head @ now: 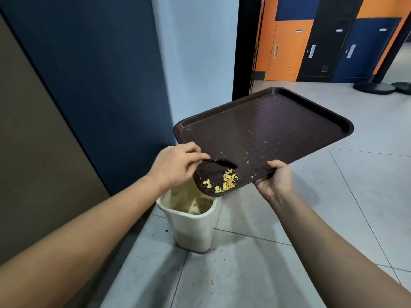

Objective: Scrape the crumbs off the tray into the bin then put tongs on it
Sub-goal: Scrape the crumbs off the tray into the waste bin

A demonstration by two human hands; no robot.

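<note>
1. The tray [278, 121] is held in the air, tilted so its near left corner dips over the bin [195, 227]; that corner overhangs the bin's open mouth, and the far right corner is highest.
2. The bin stands on the floor [311, 218] just beside the dark blue wall [100, 74], with open tiled floor to its right and in front of it.
3. Crumbs [228, 182] lie heaped on the tray near its low edge, with finer specks scattered further up its textured face. More crumbs lie in the bottom of the bin, and one piece [212, 281] lies on the floor in front of it, among dark specks.
4. Beyond the tray a doorway opens onto a corridor with orange, black and blue doors [287, 52]; black round stand bases [371, 87] sit on the floor at the far right.
5. The left hand [178, 166] pinches the handle of a black spoon [219, 162] between thumb and fingertips; the spoon's bowl rests on the tray just above the crumb heap.
6. The right hand [275, 180] grips the tray's near edge, thumb on top and fingers curled beneath.
7. No tongs show in this view.
</note>
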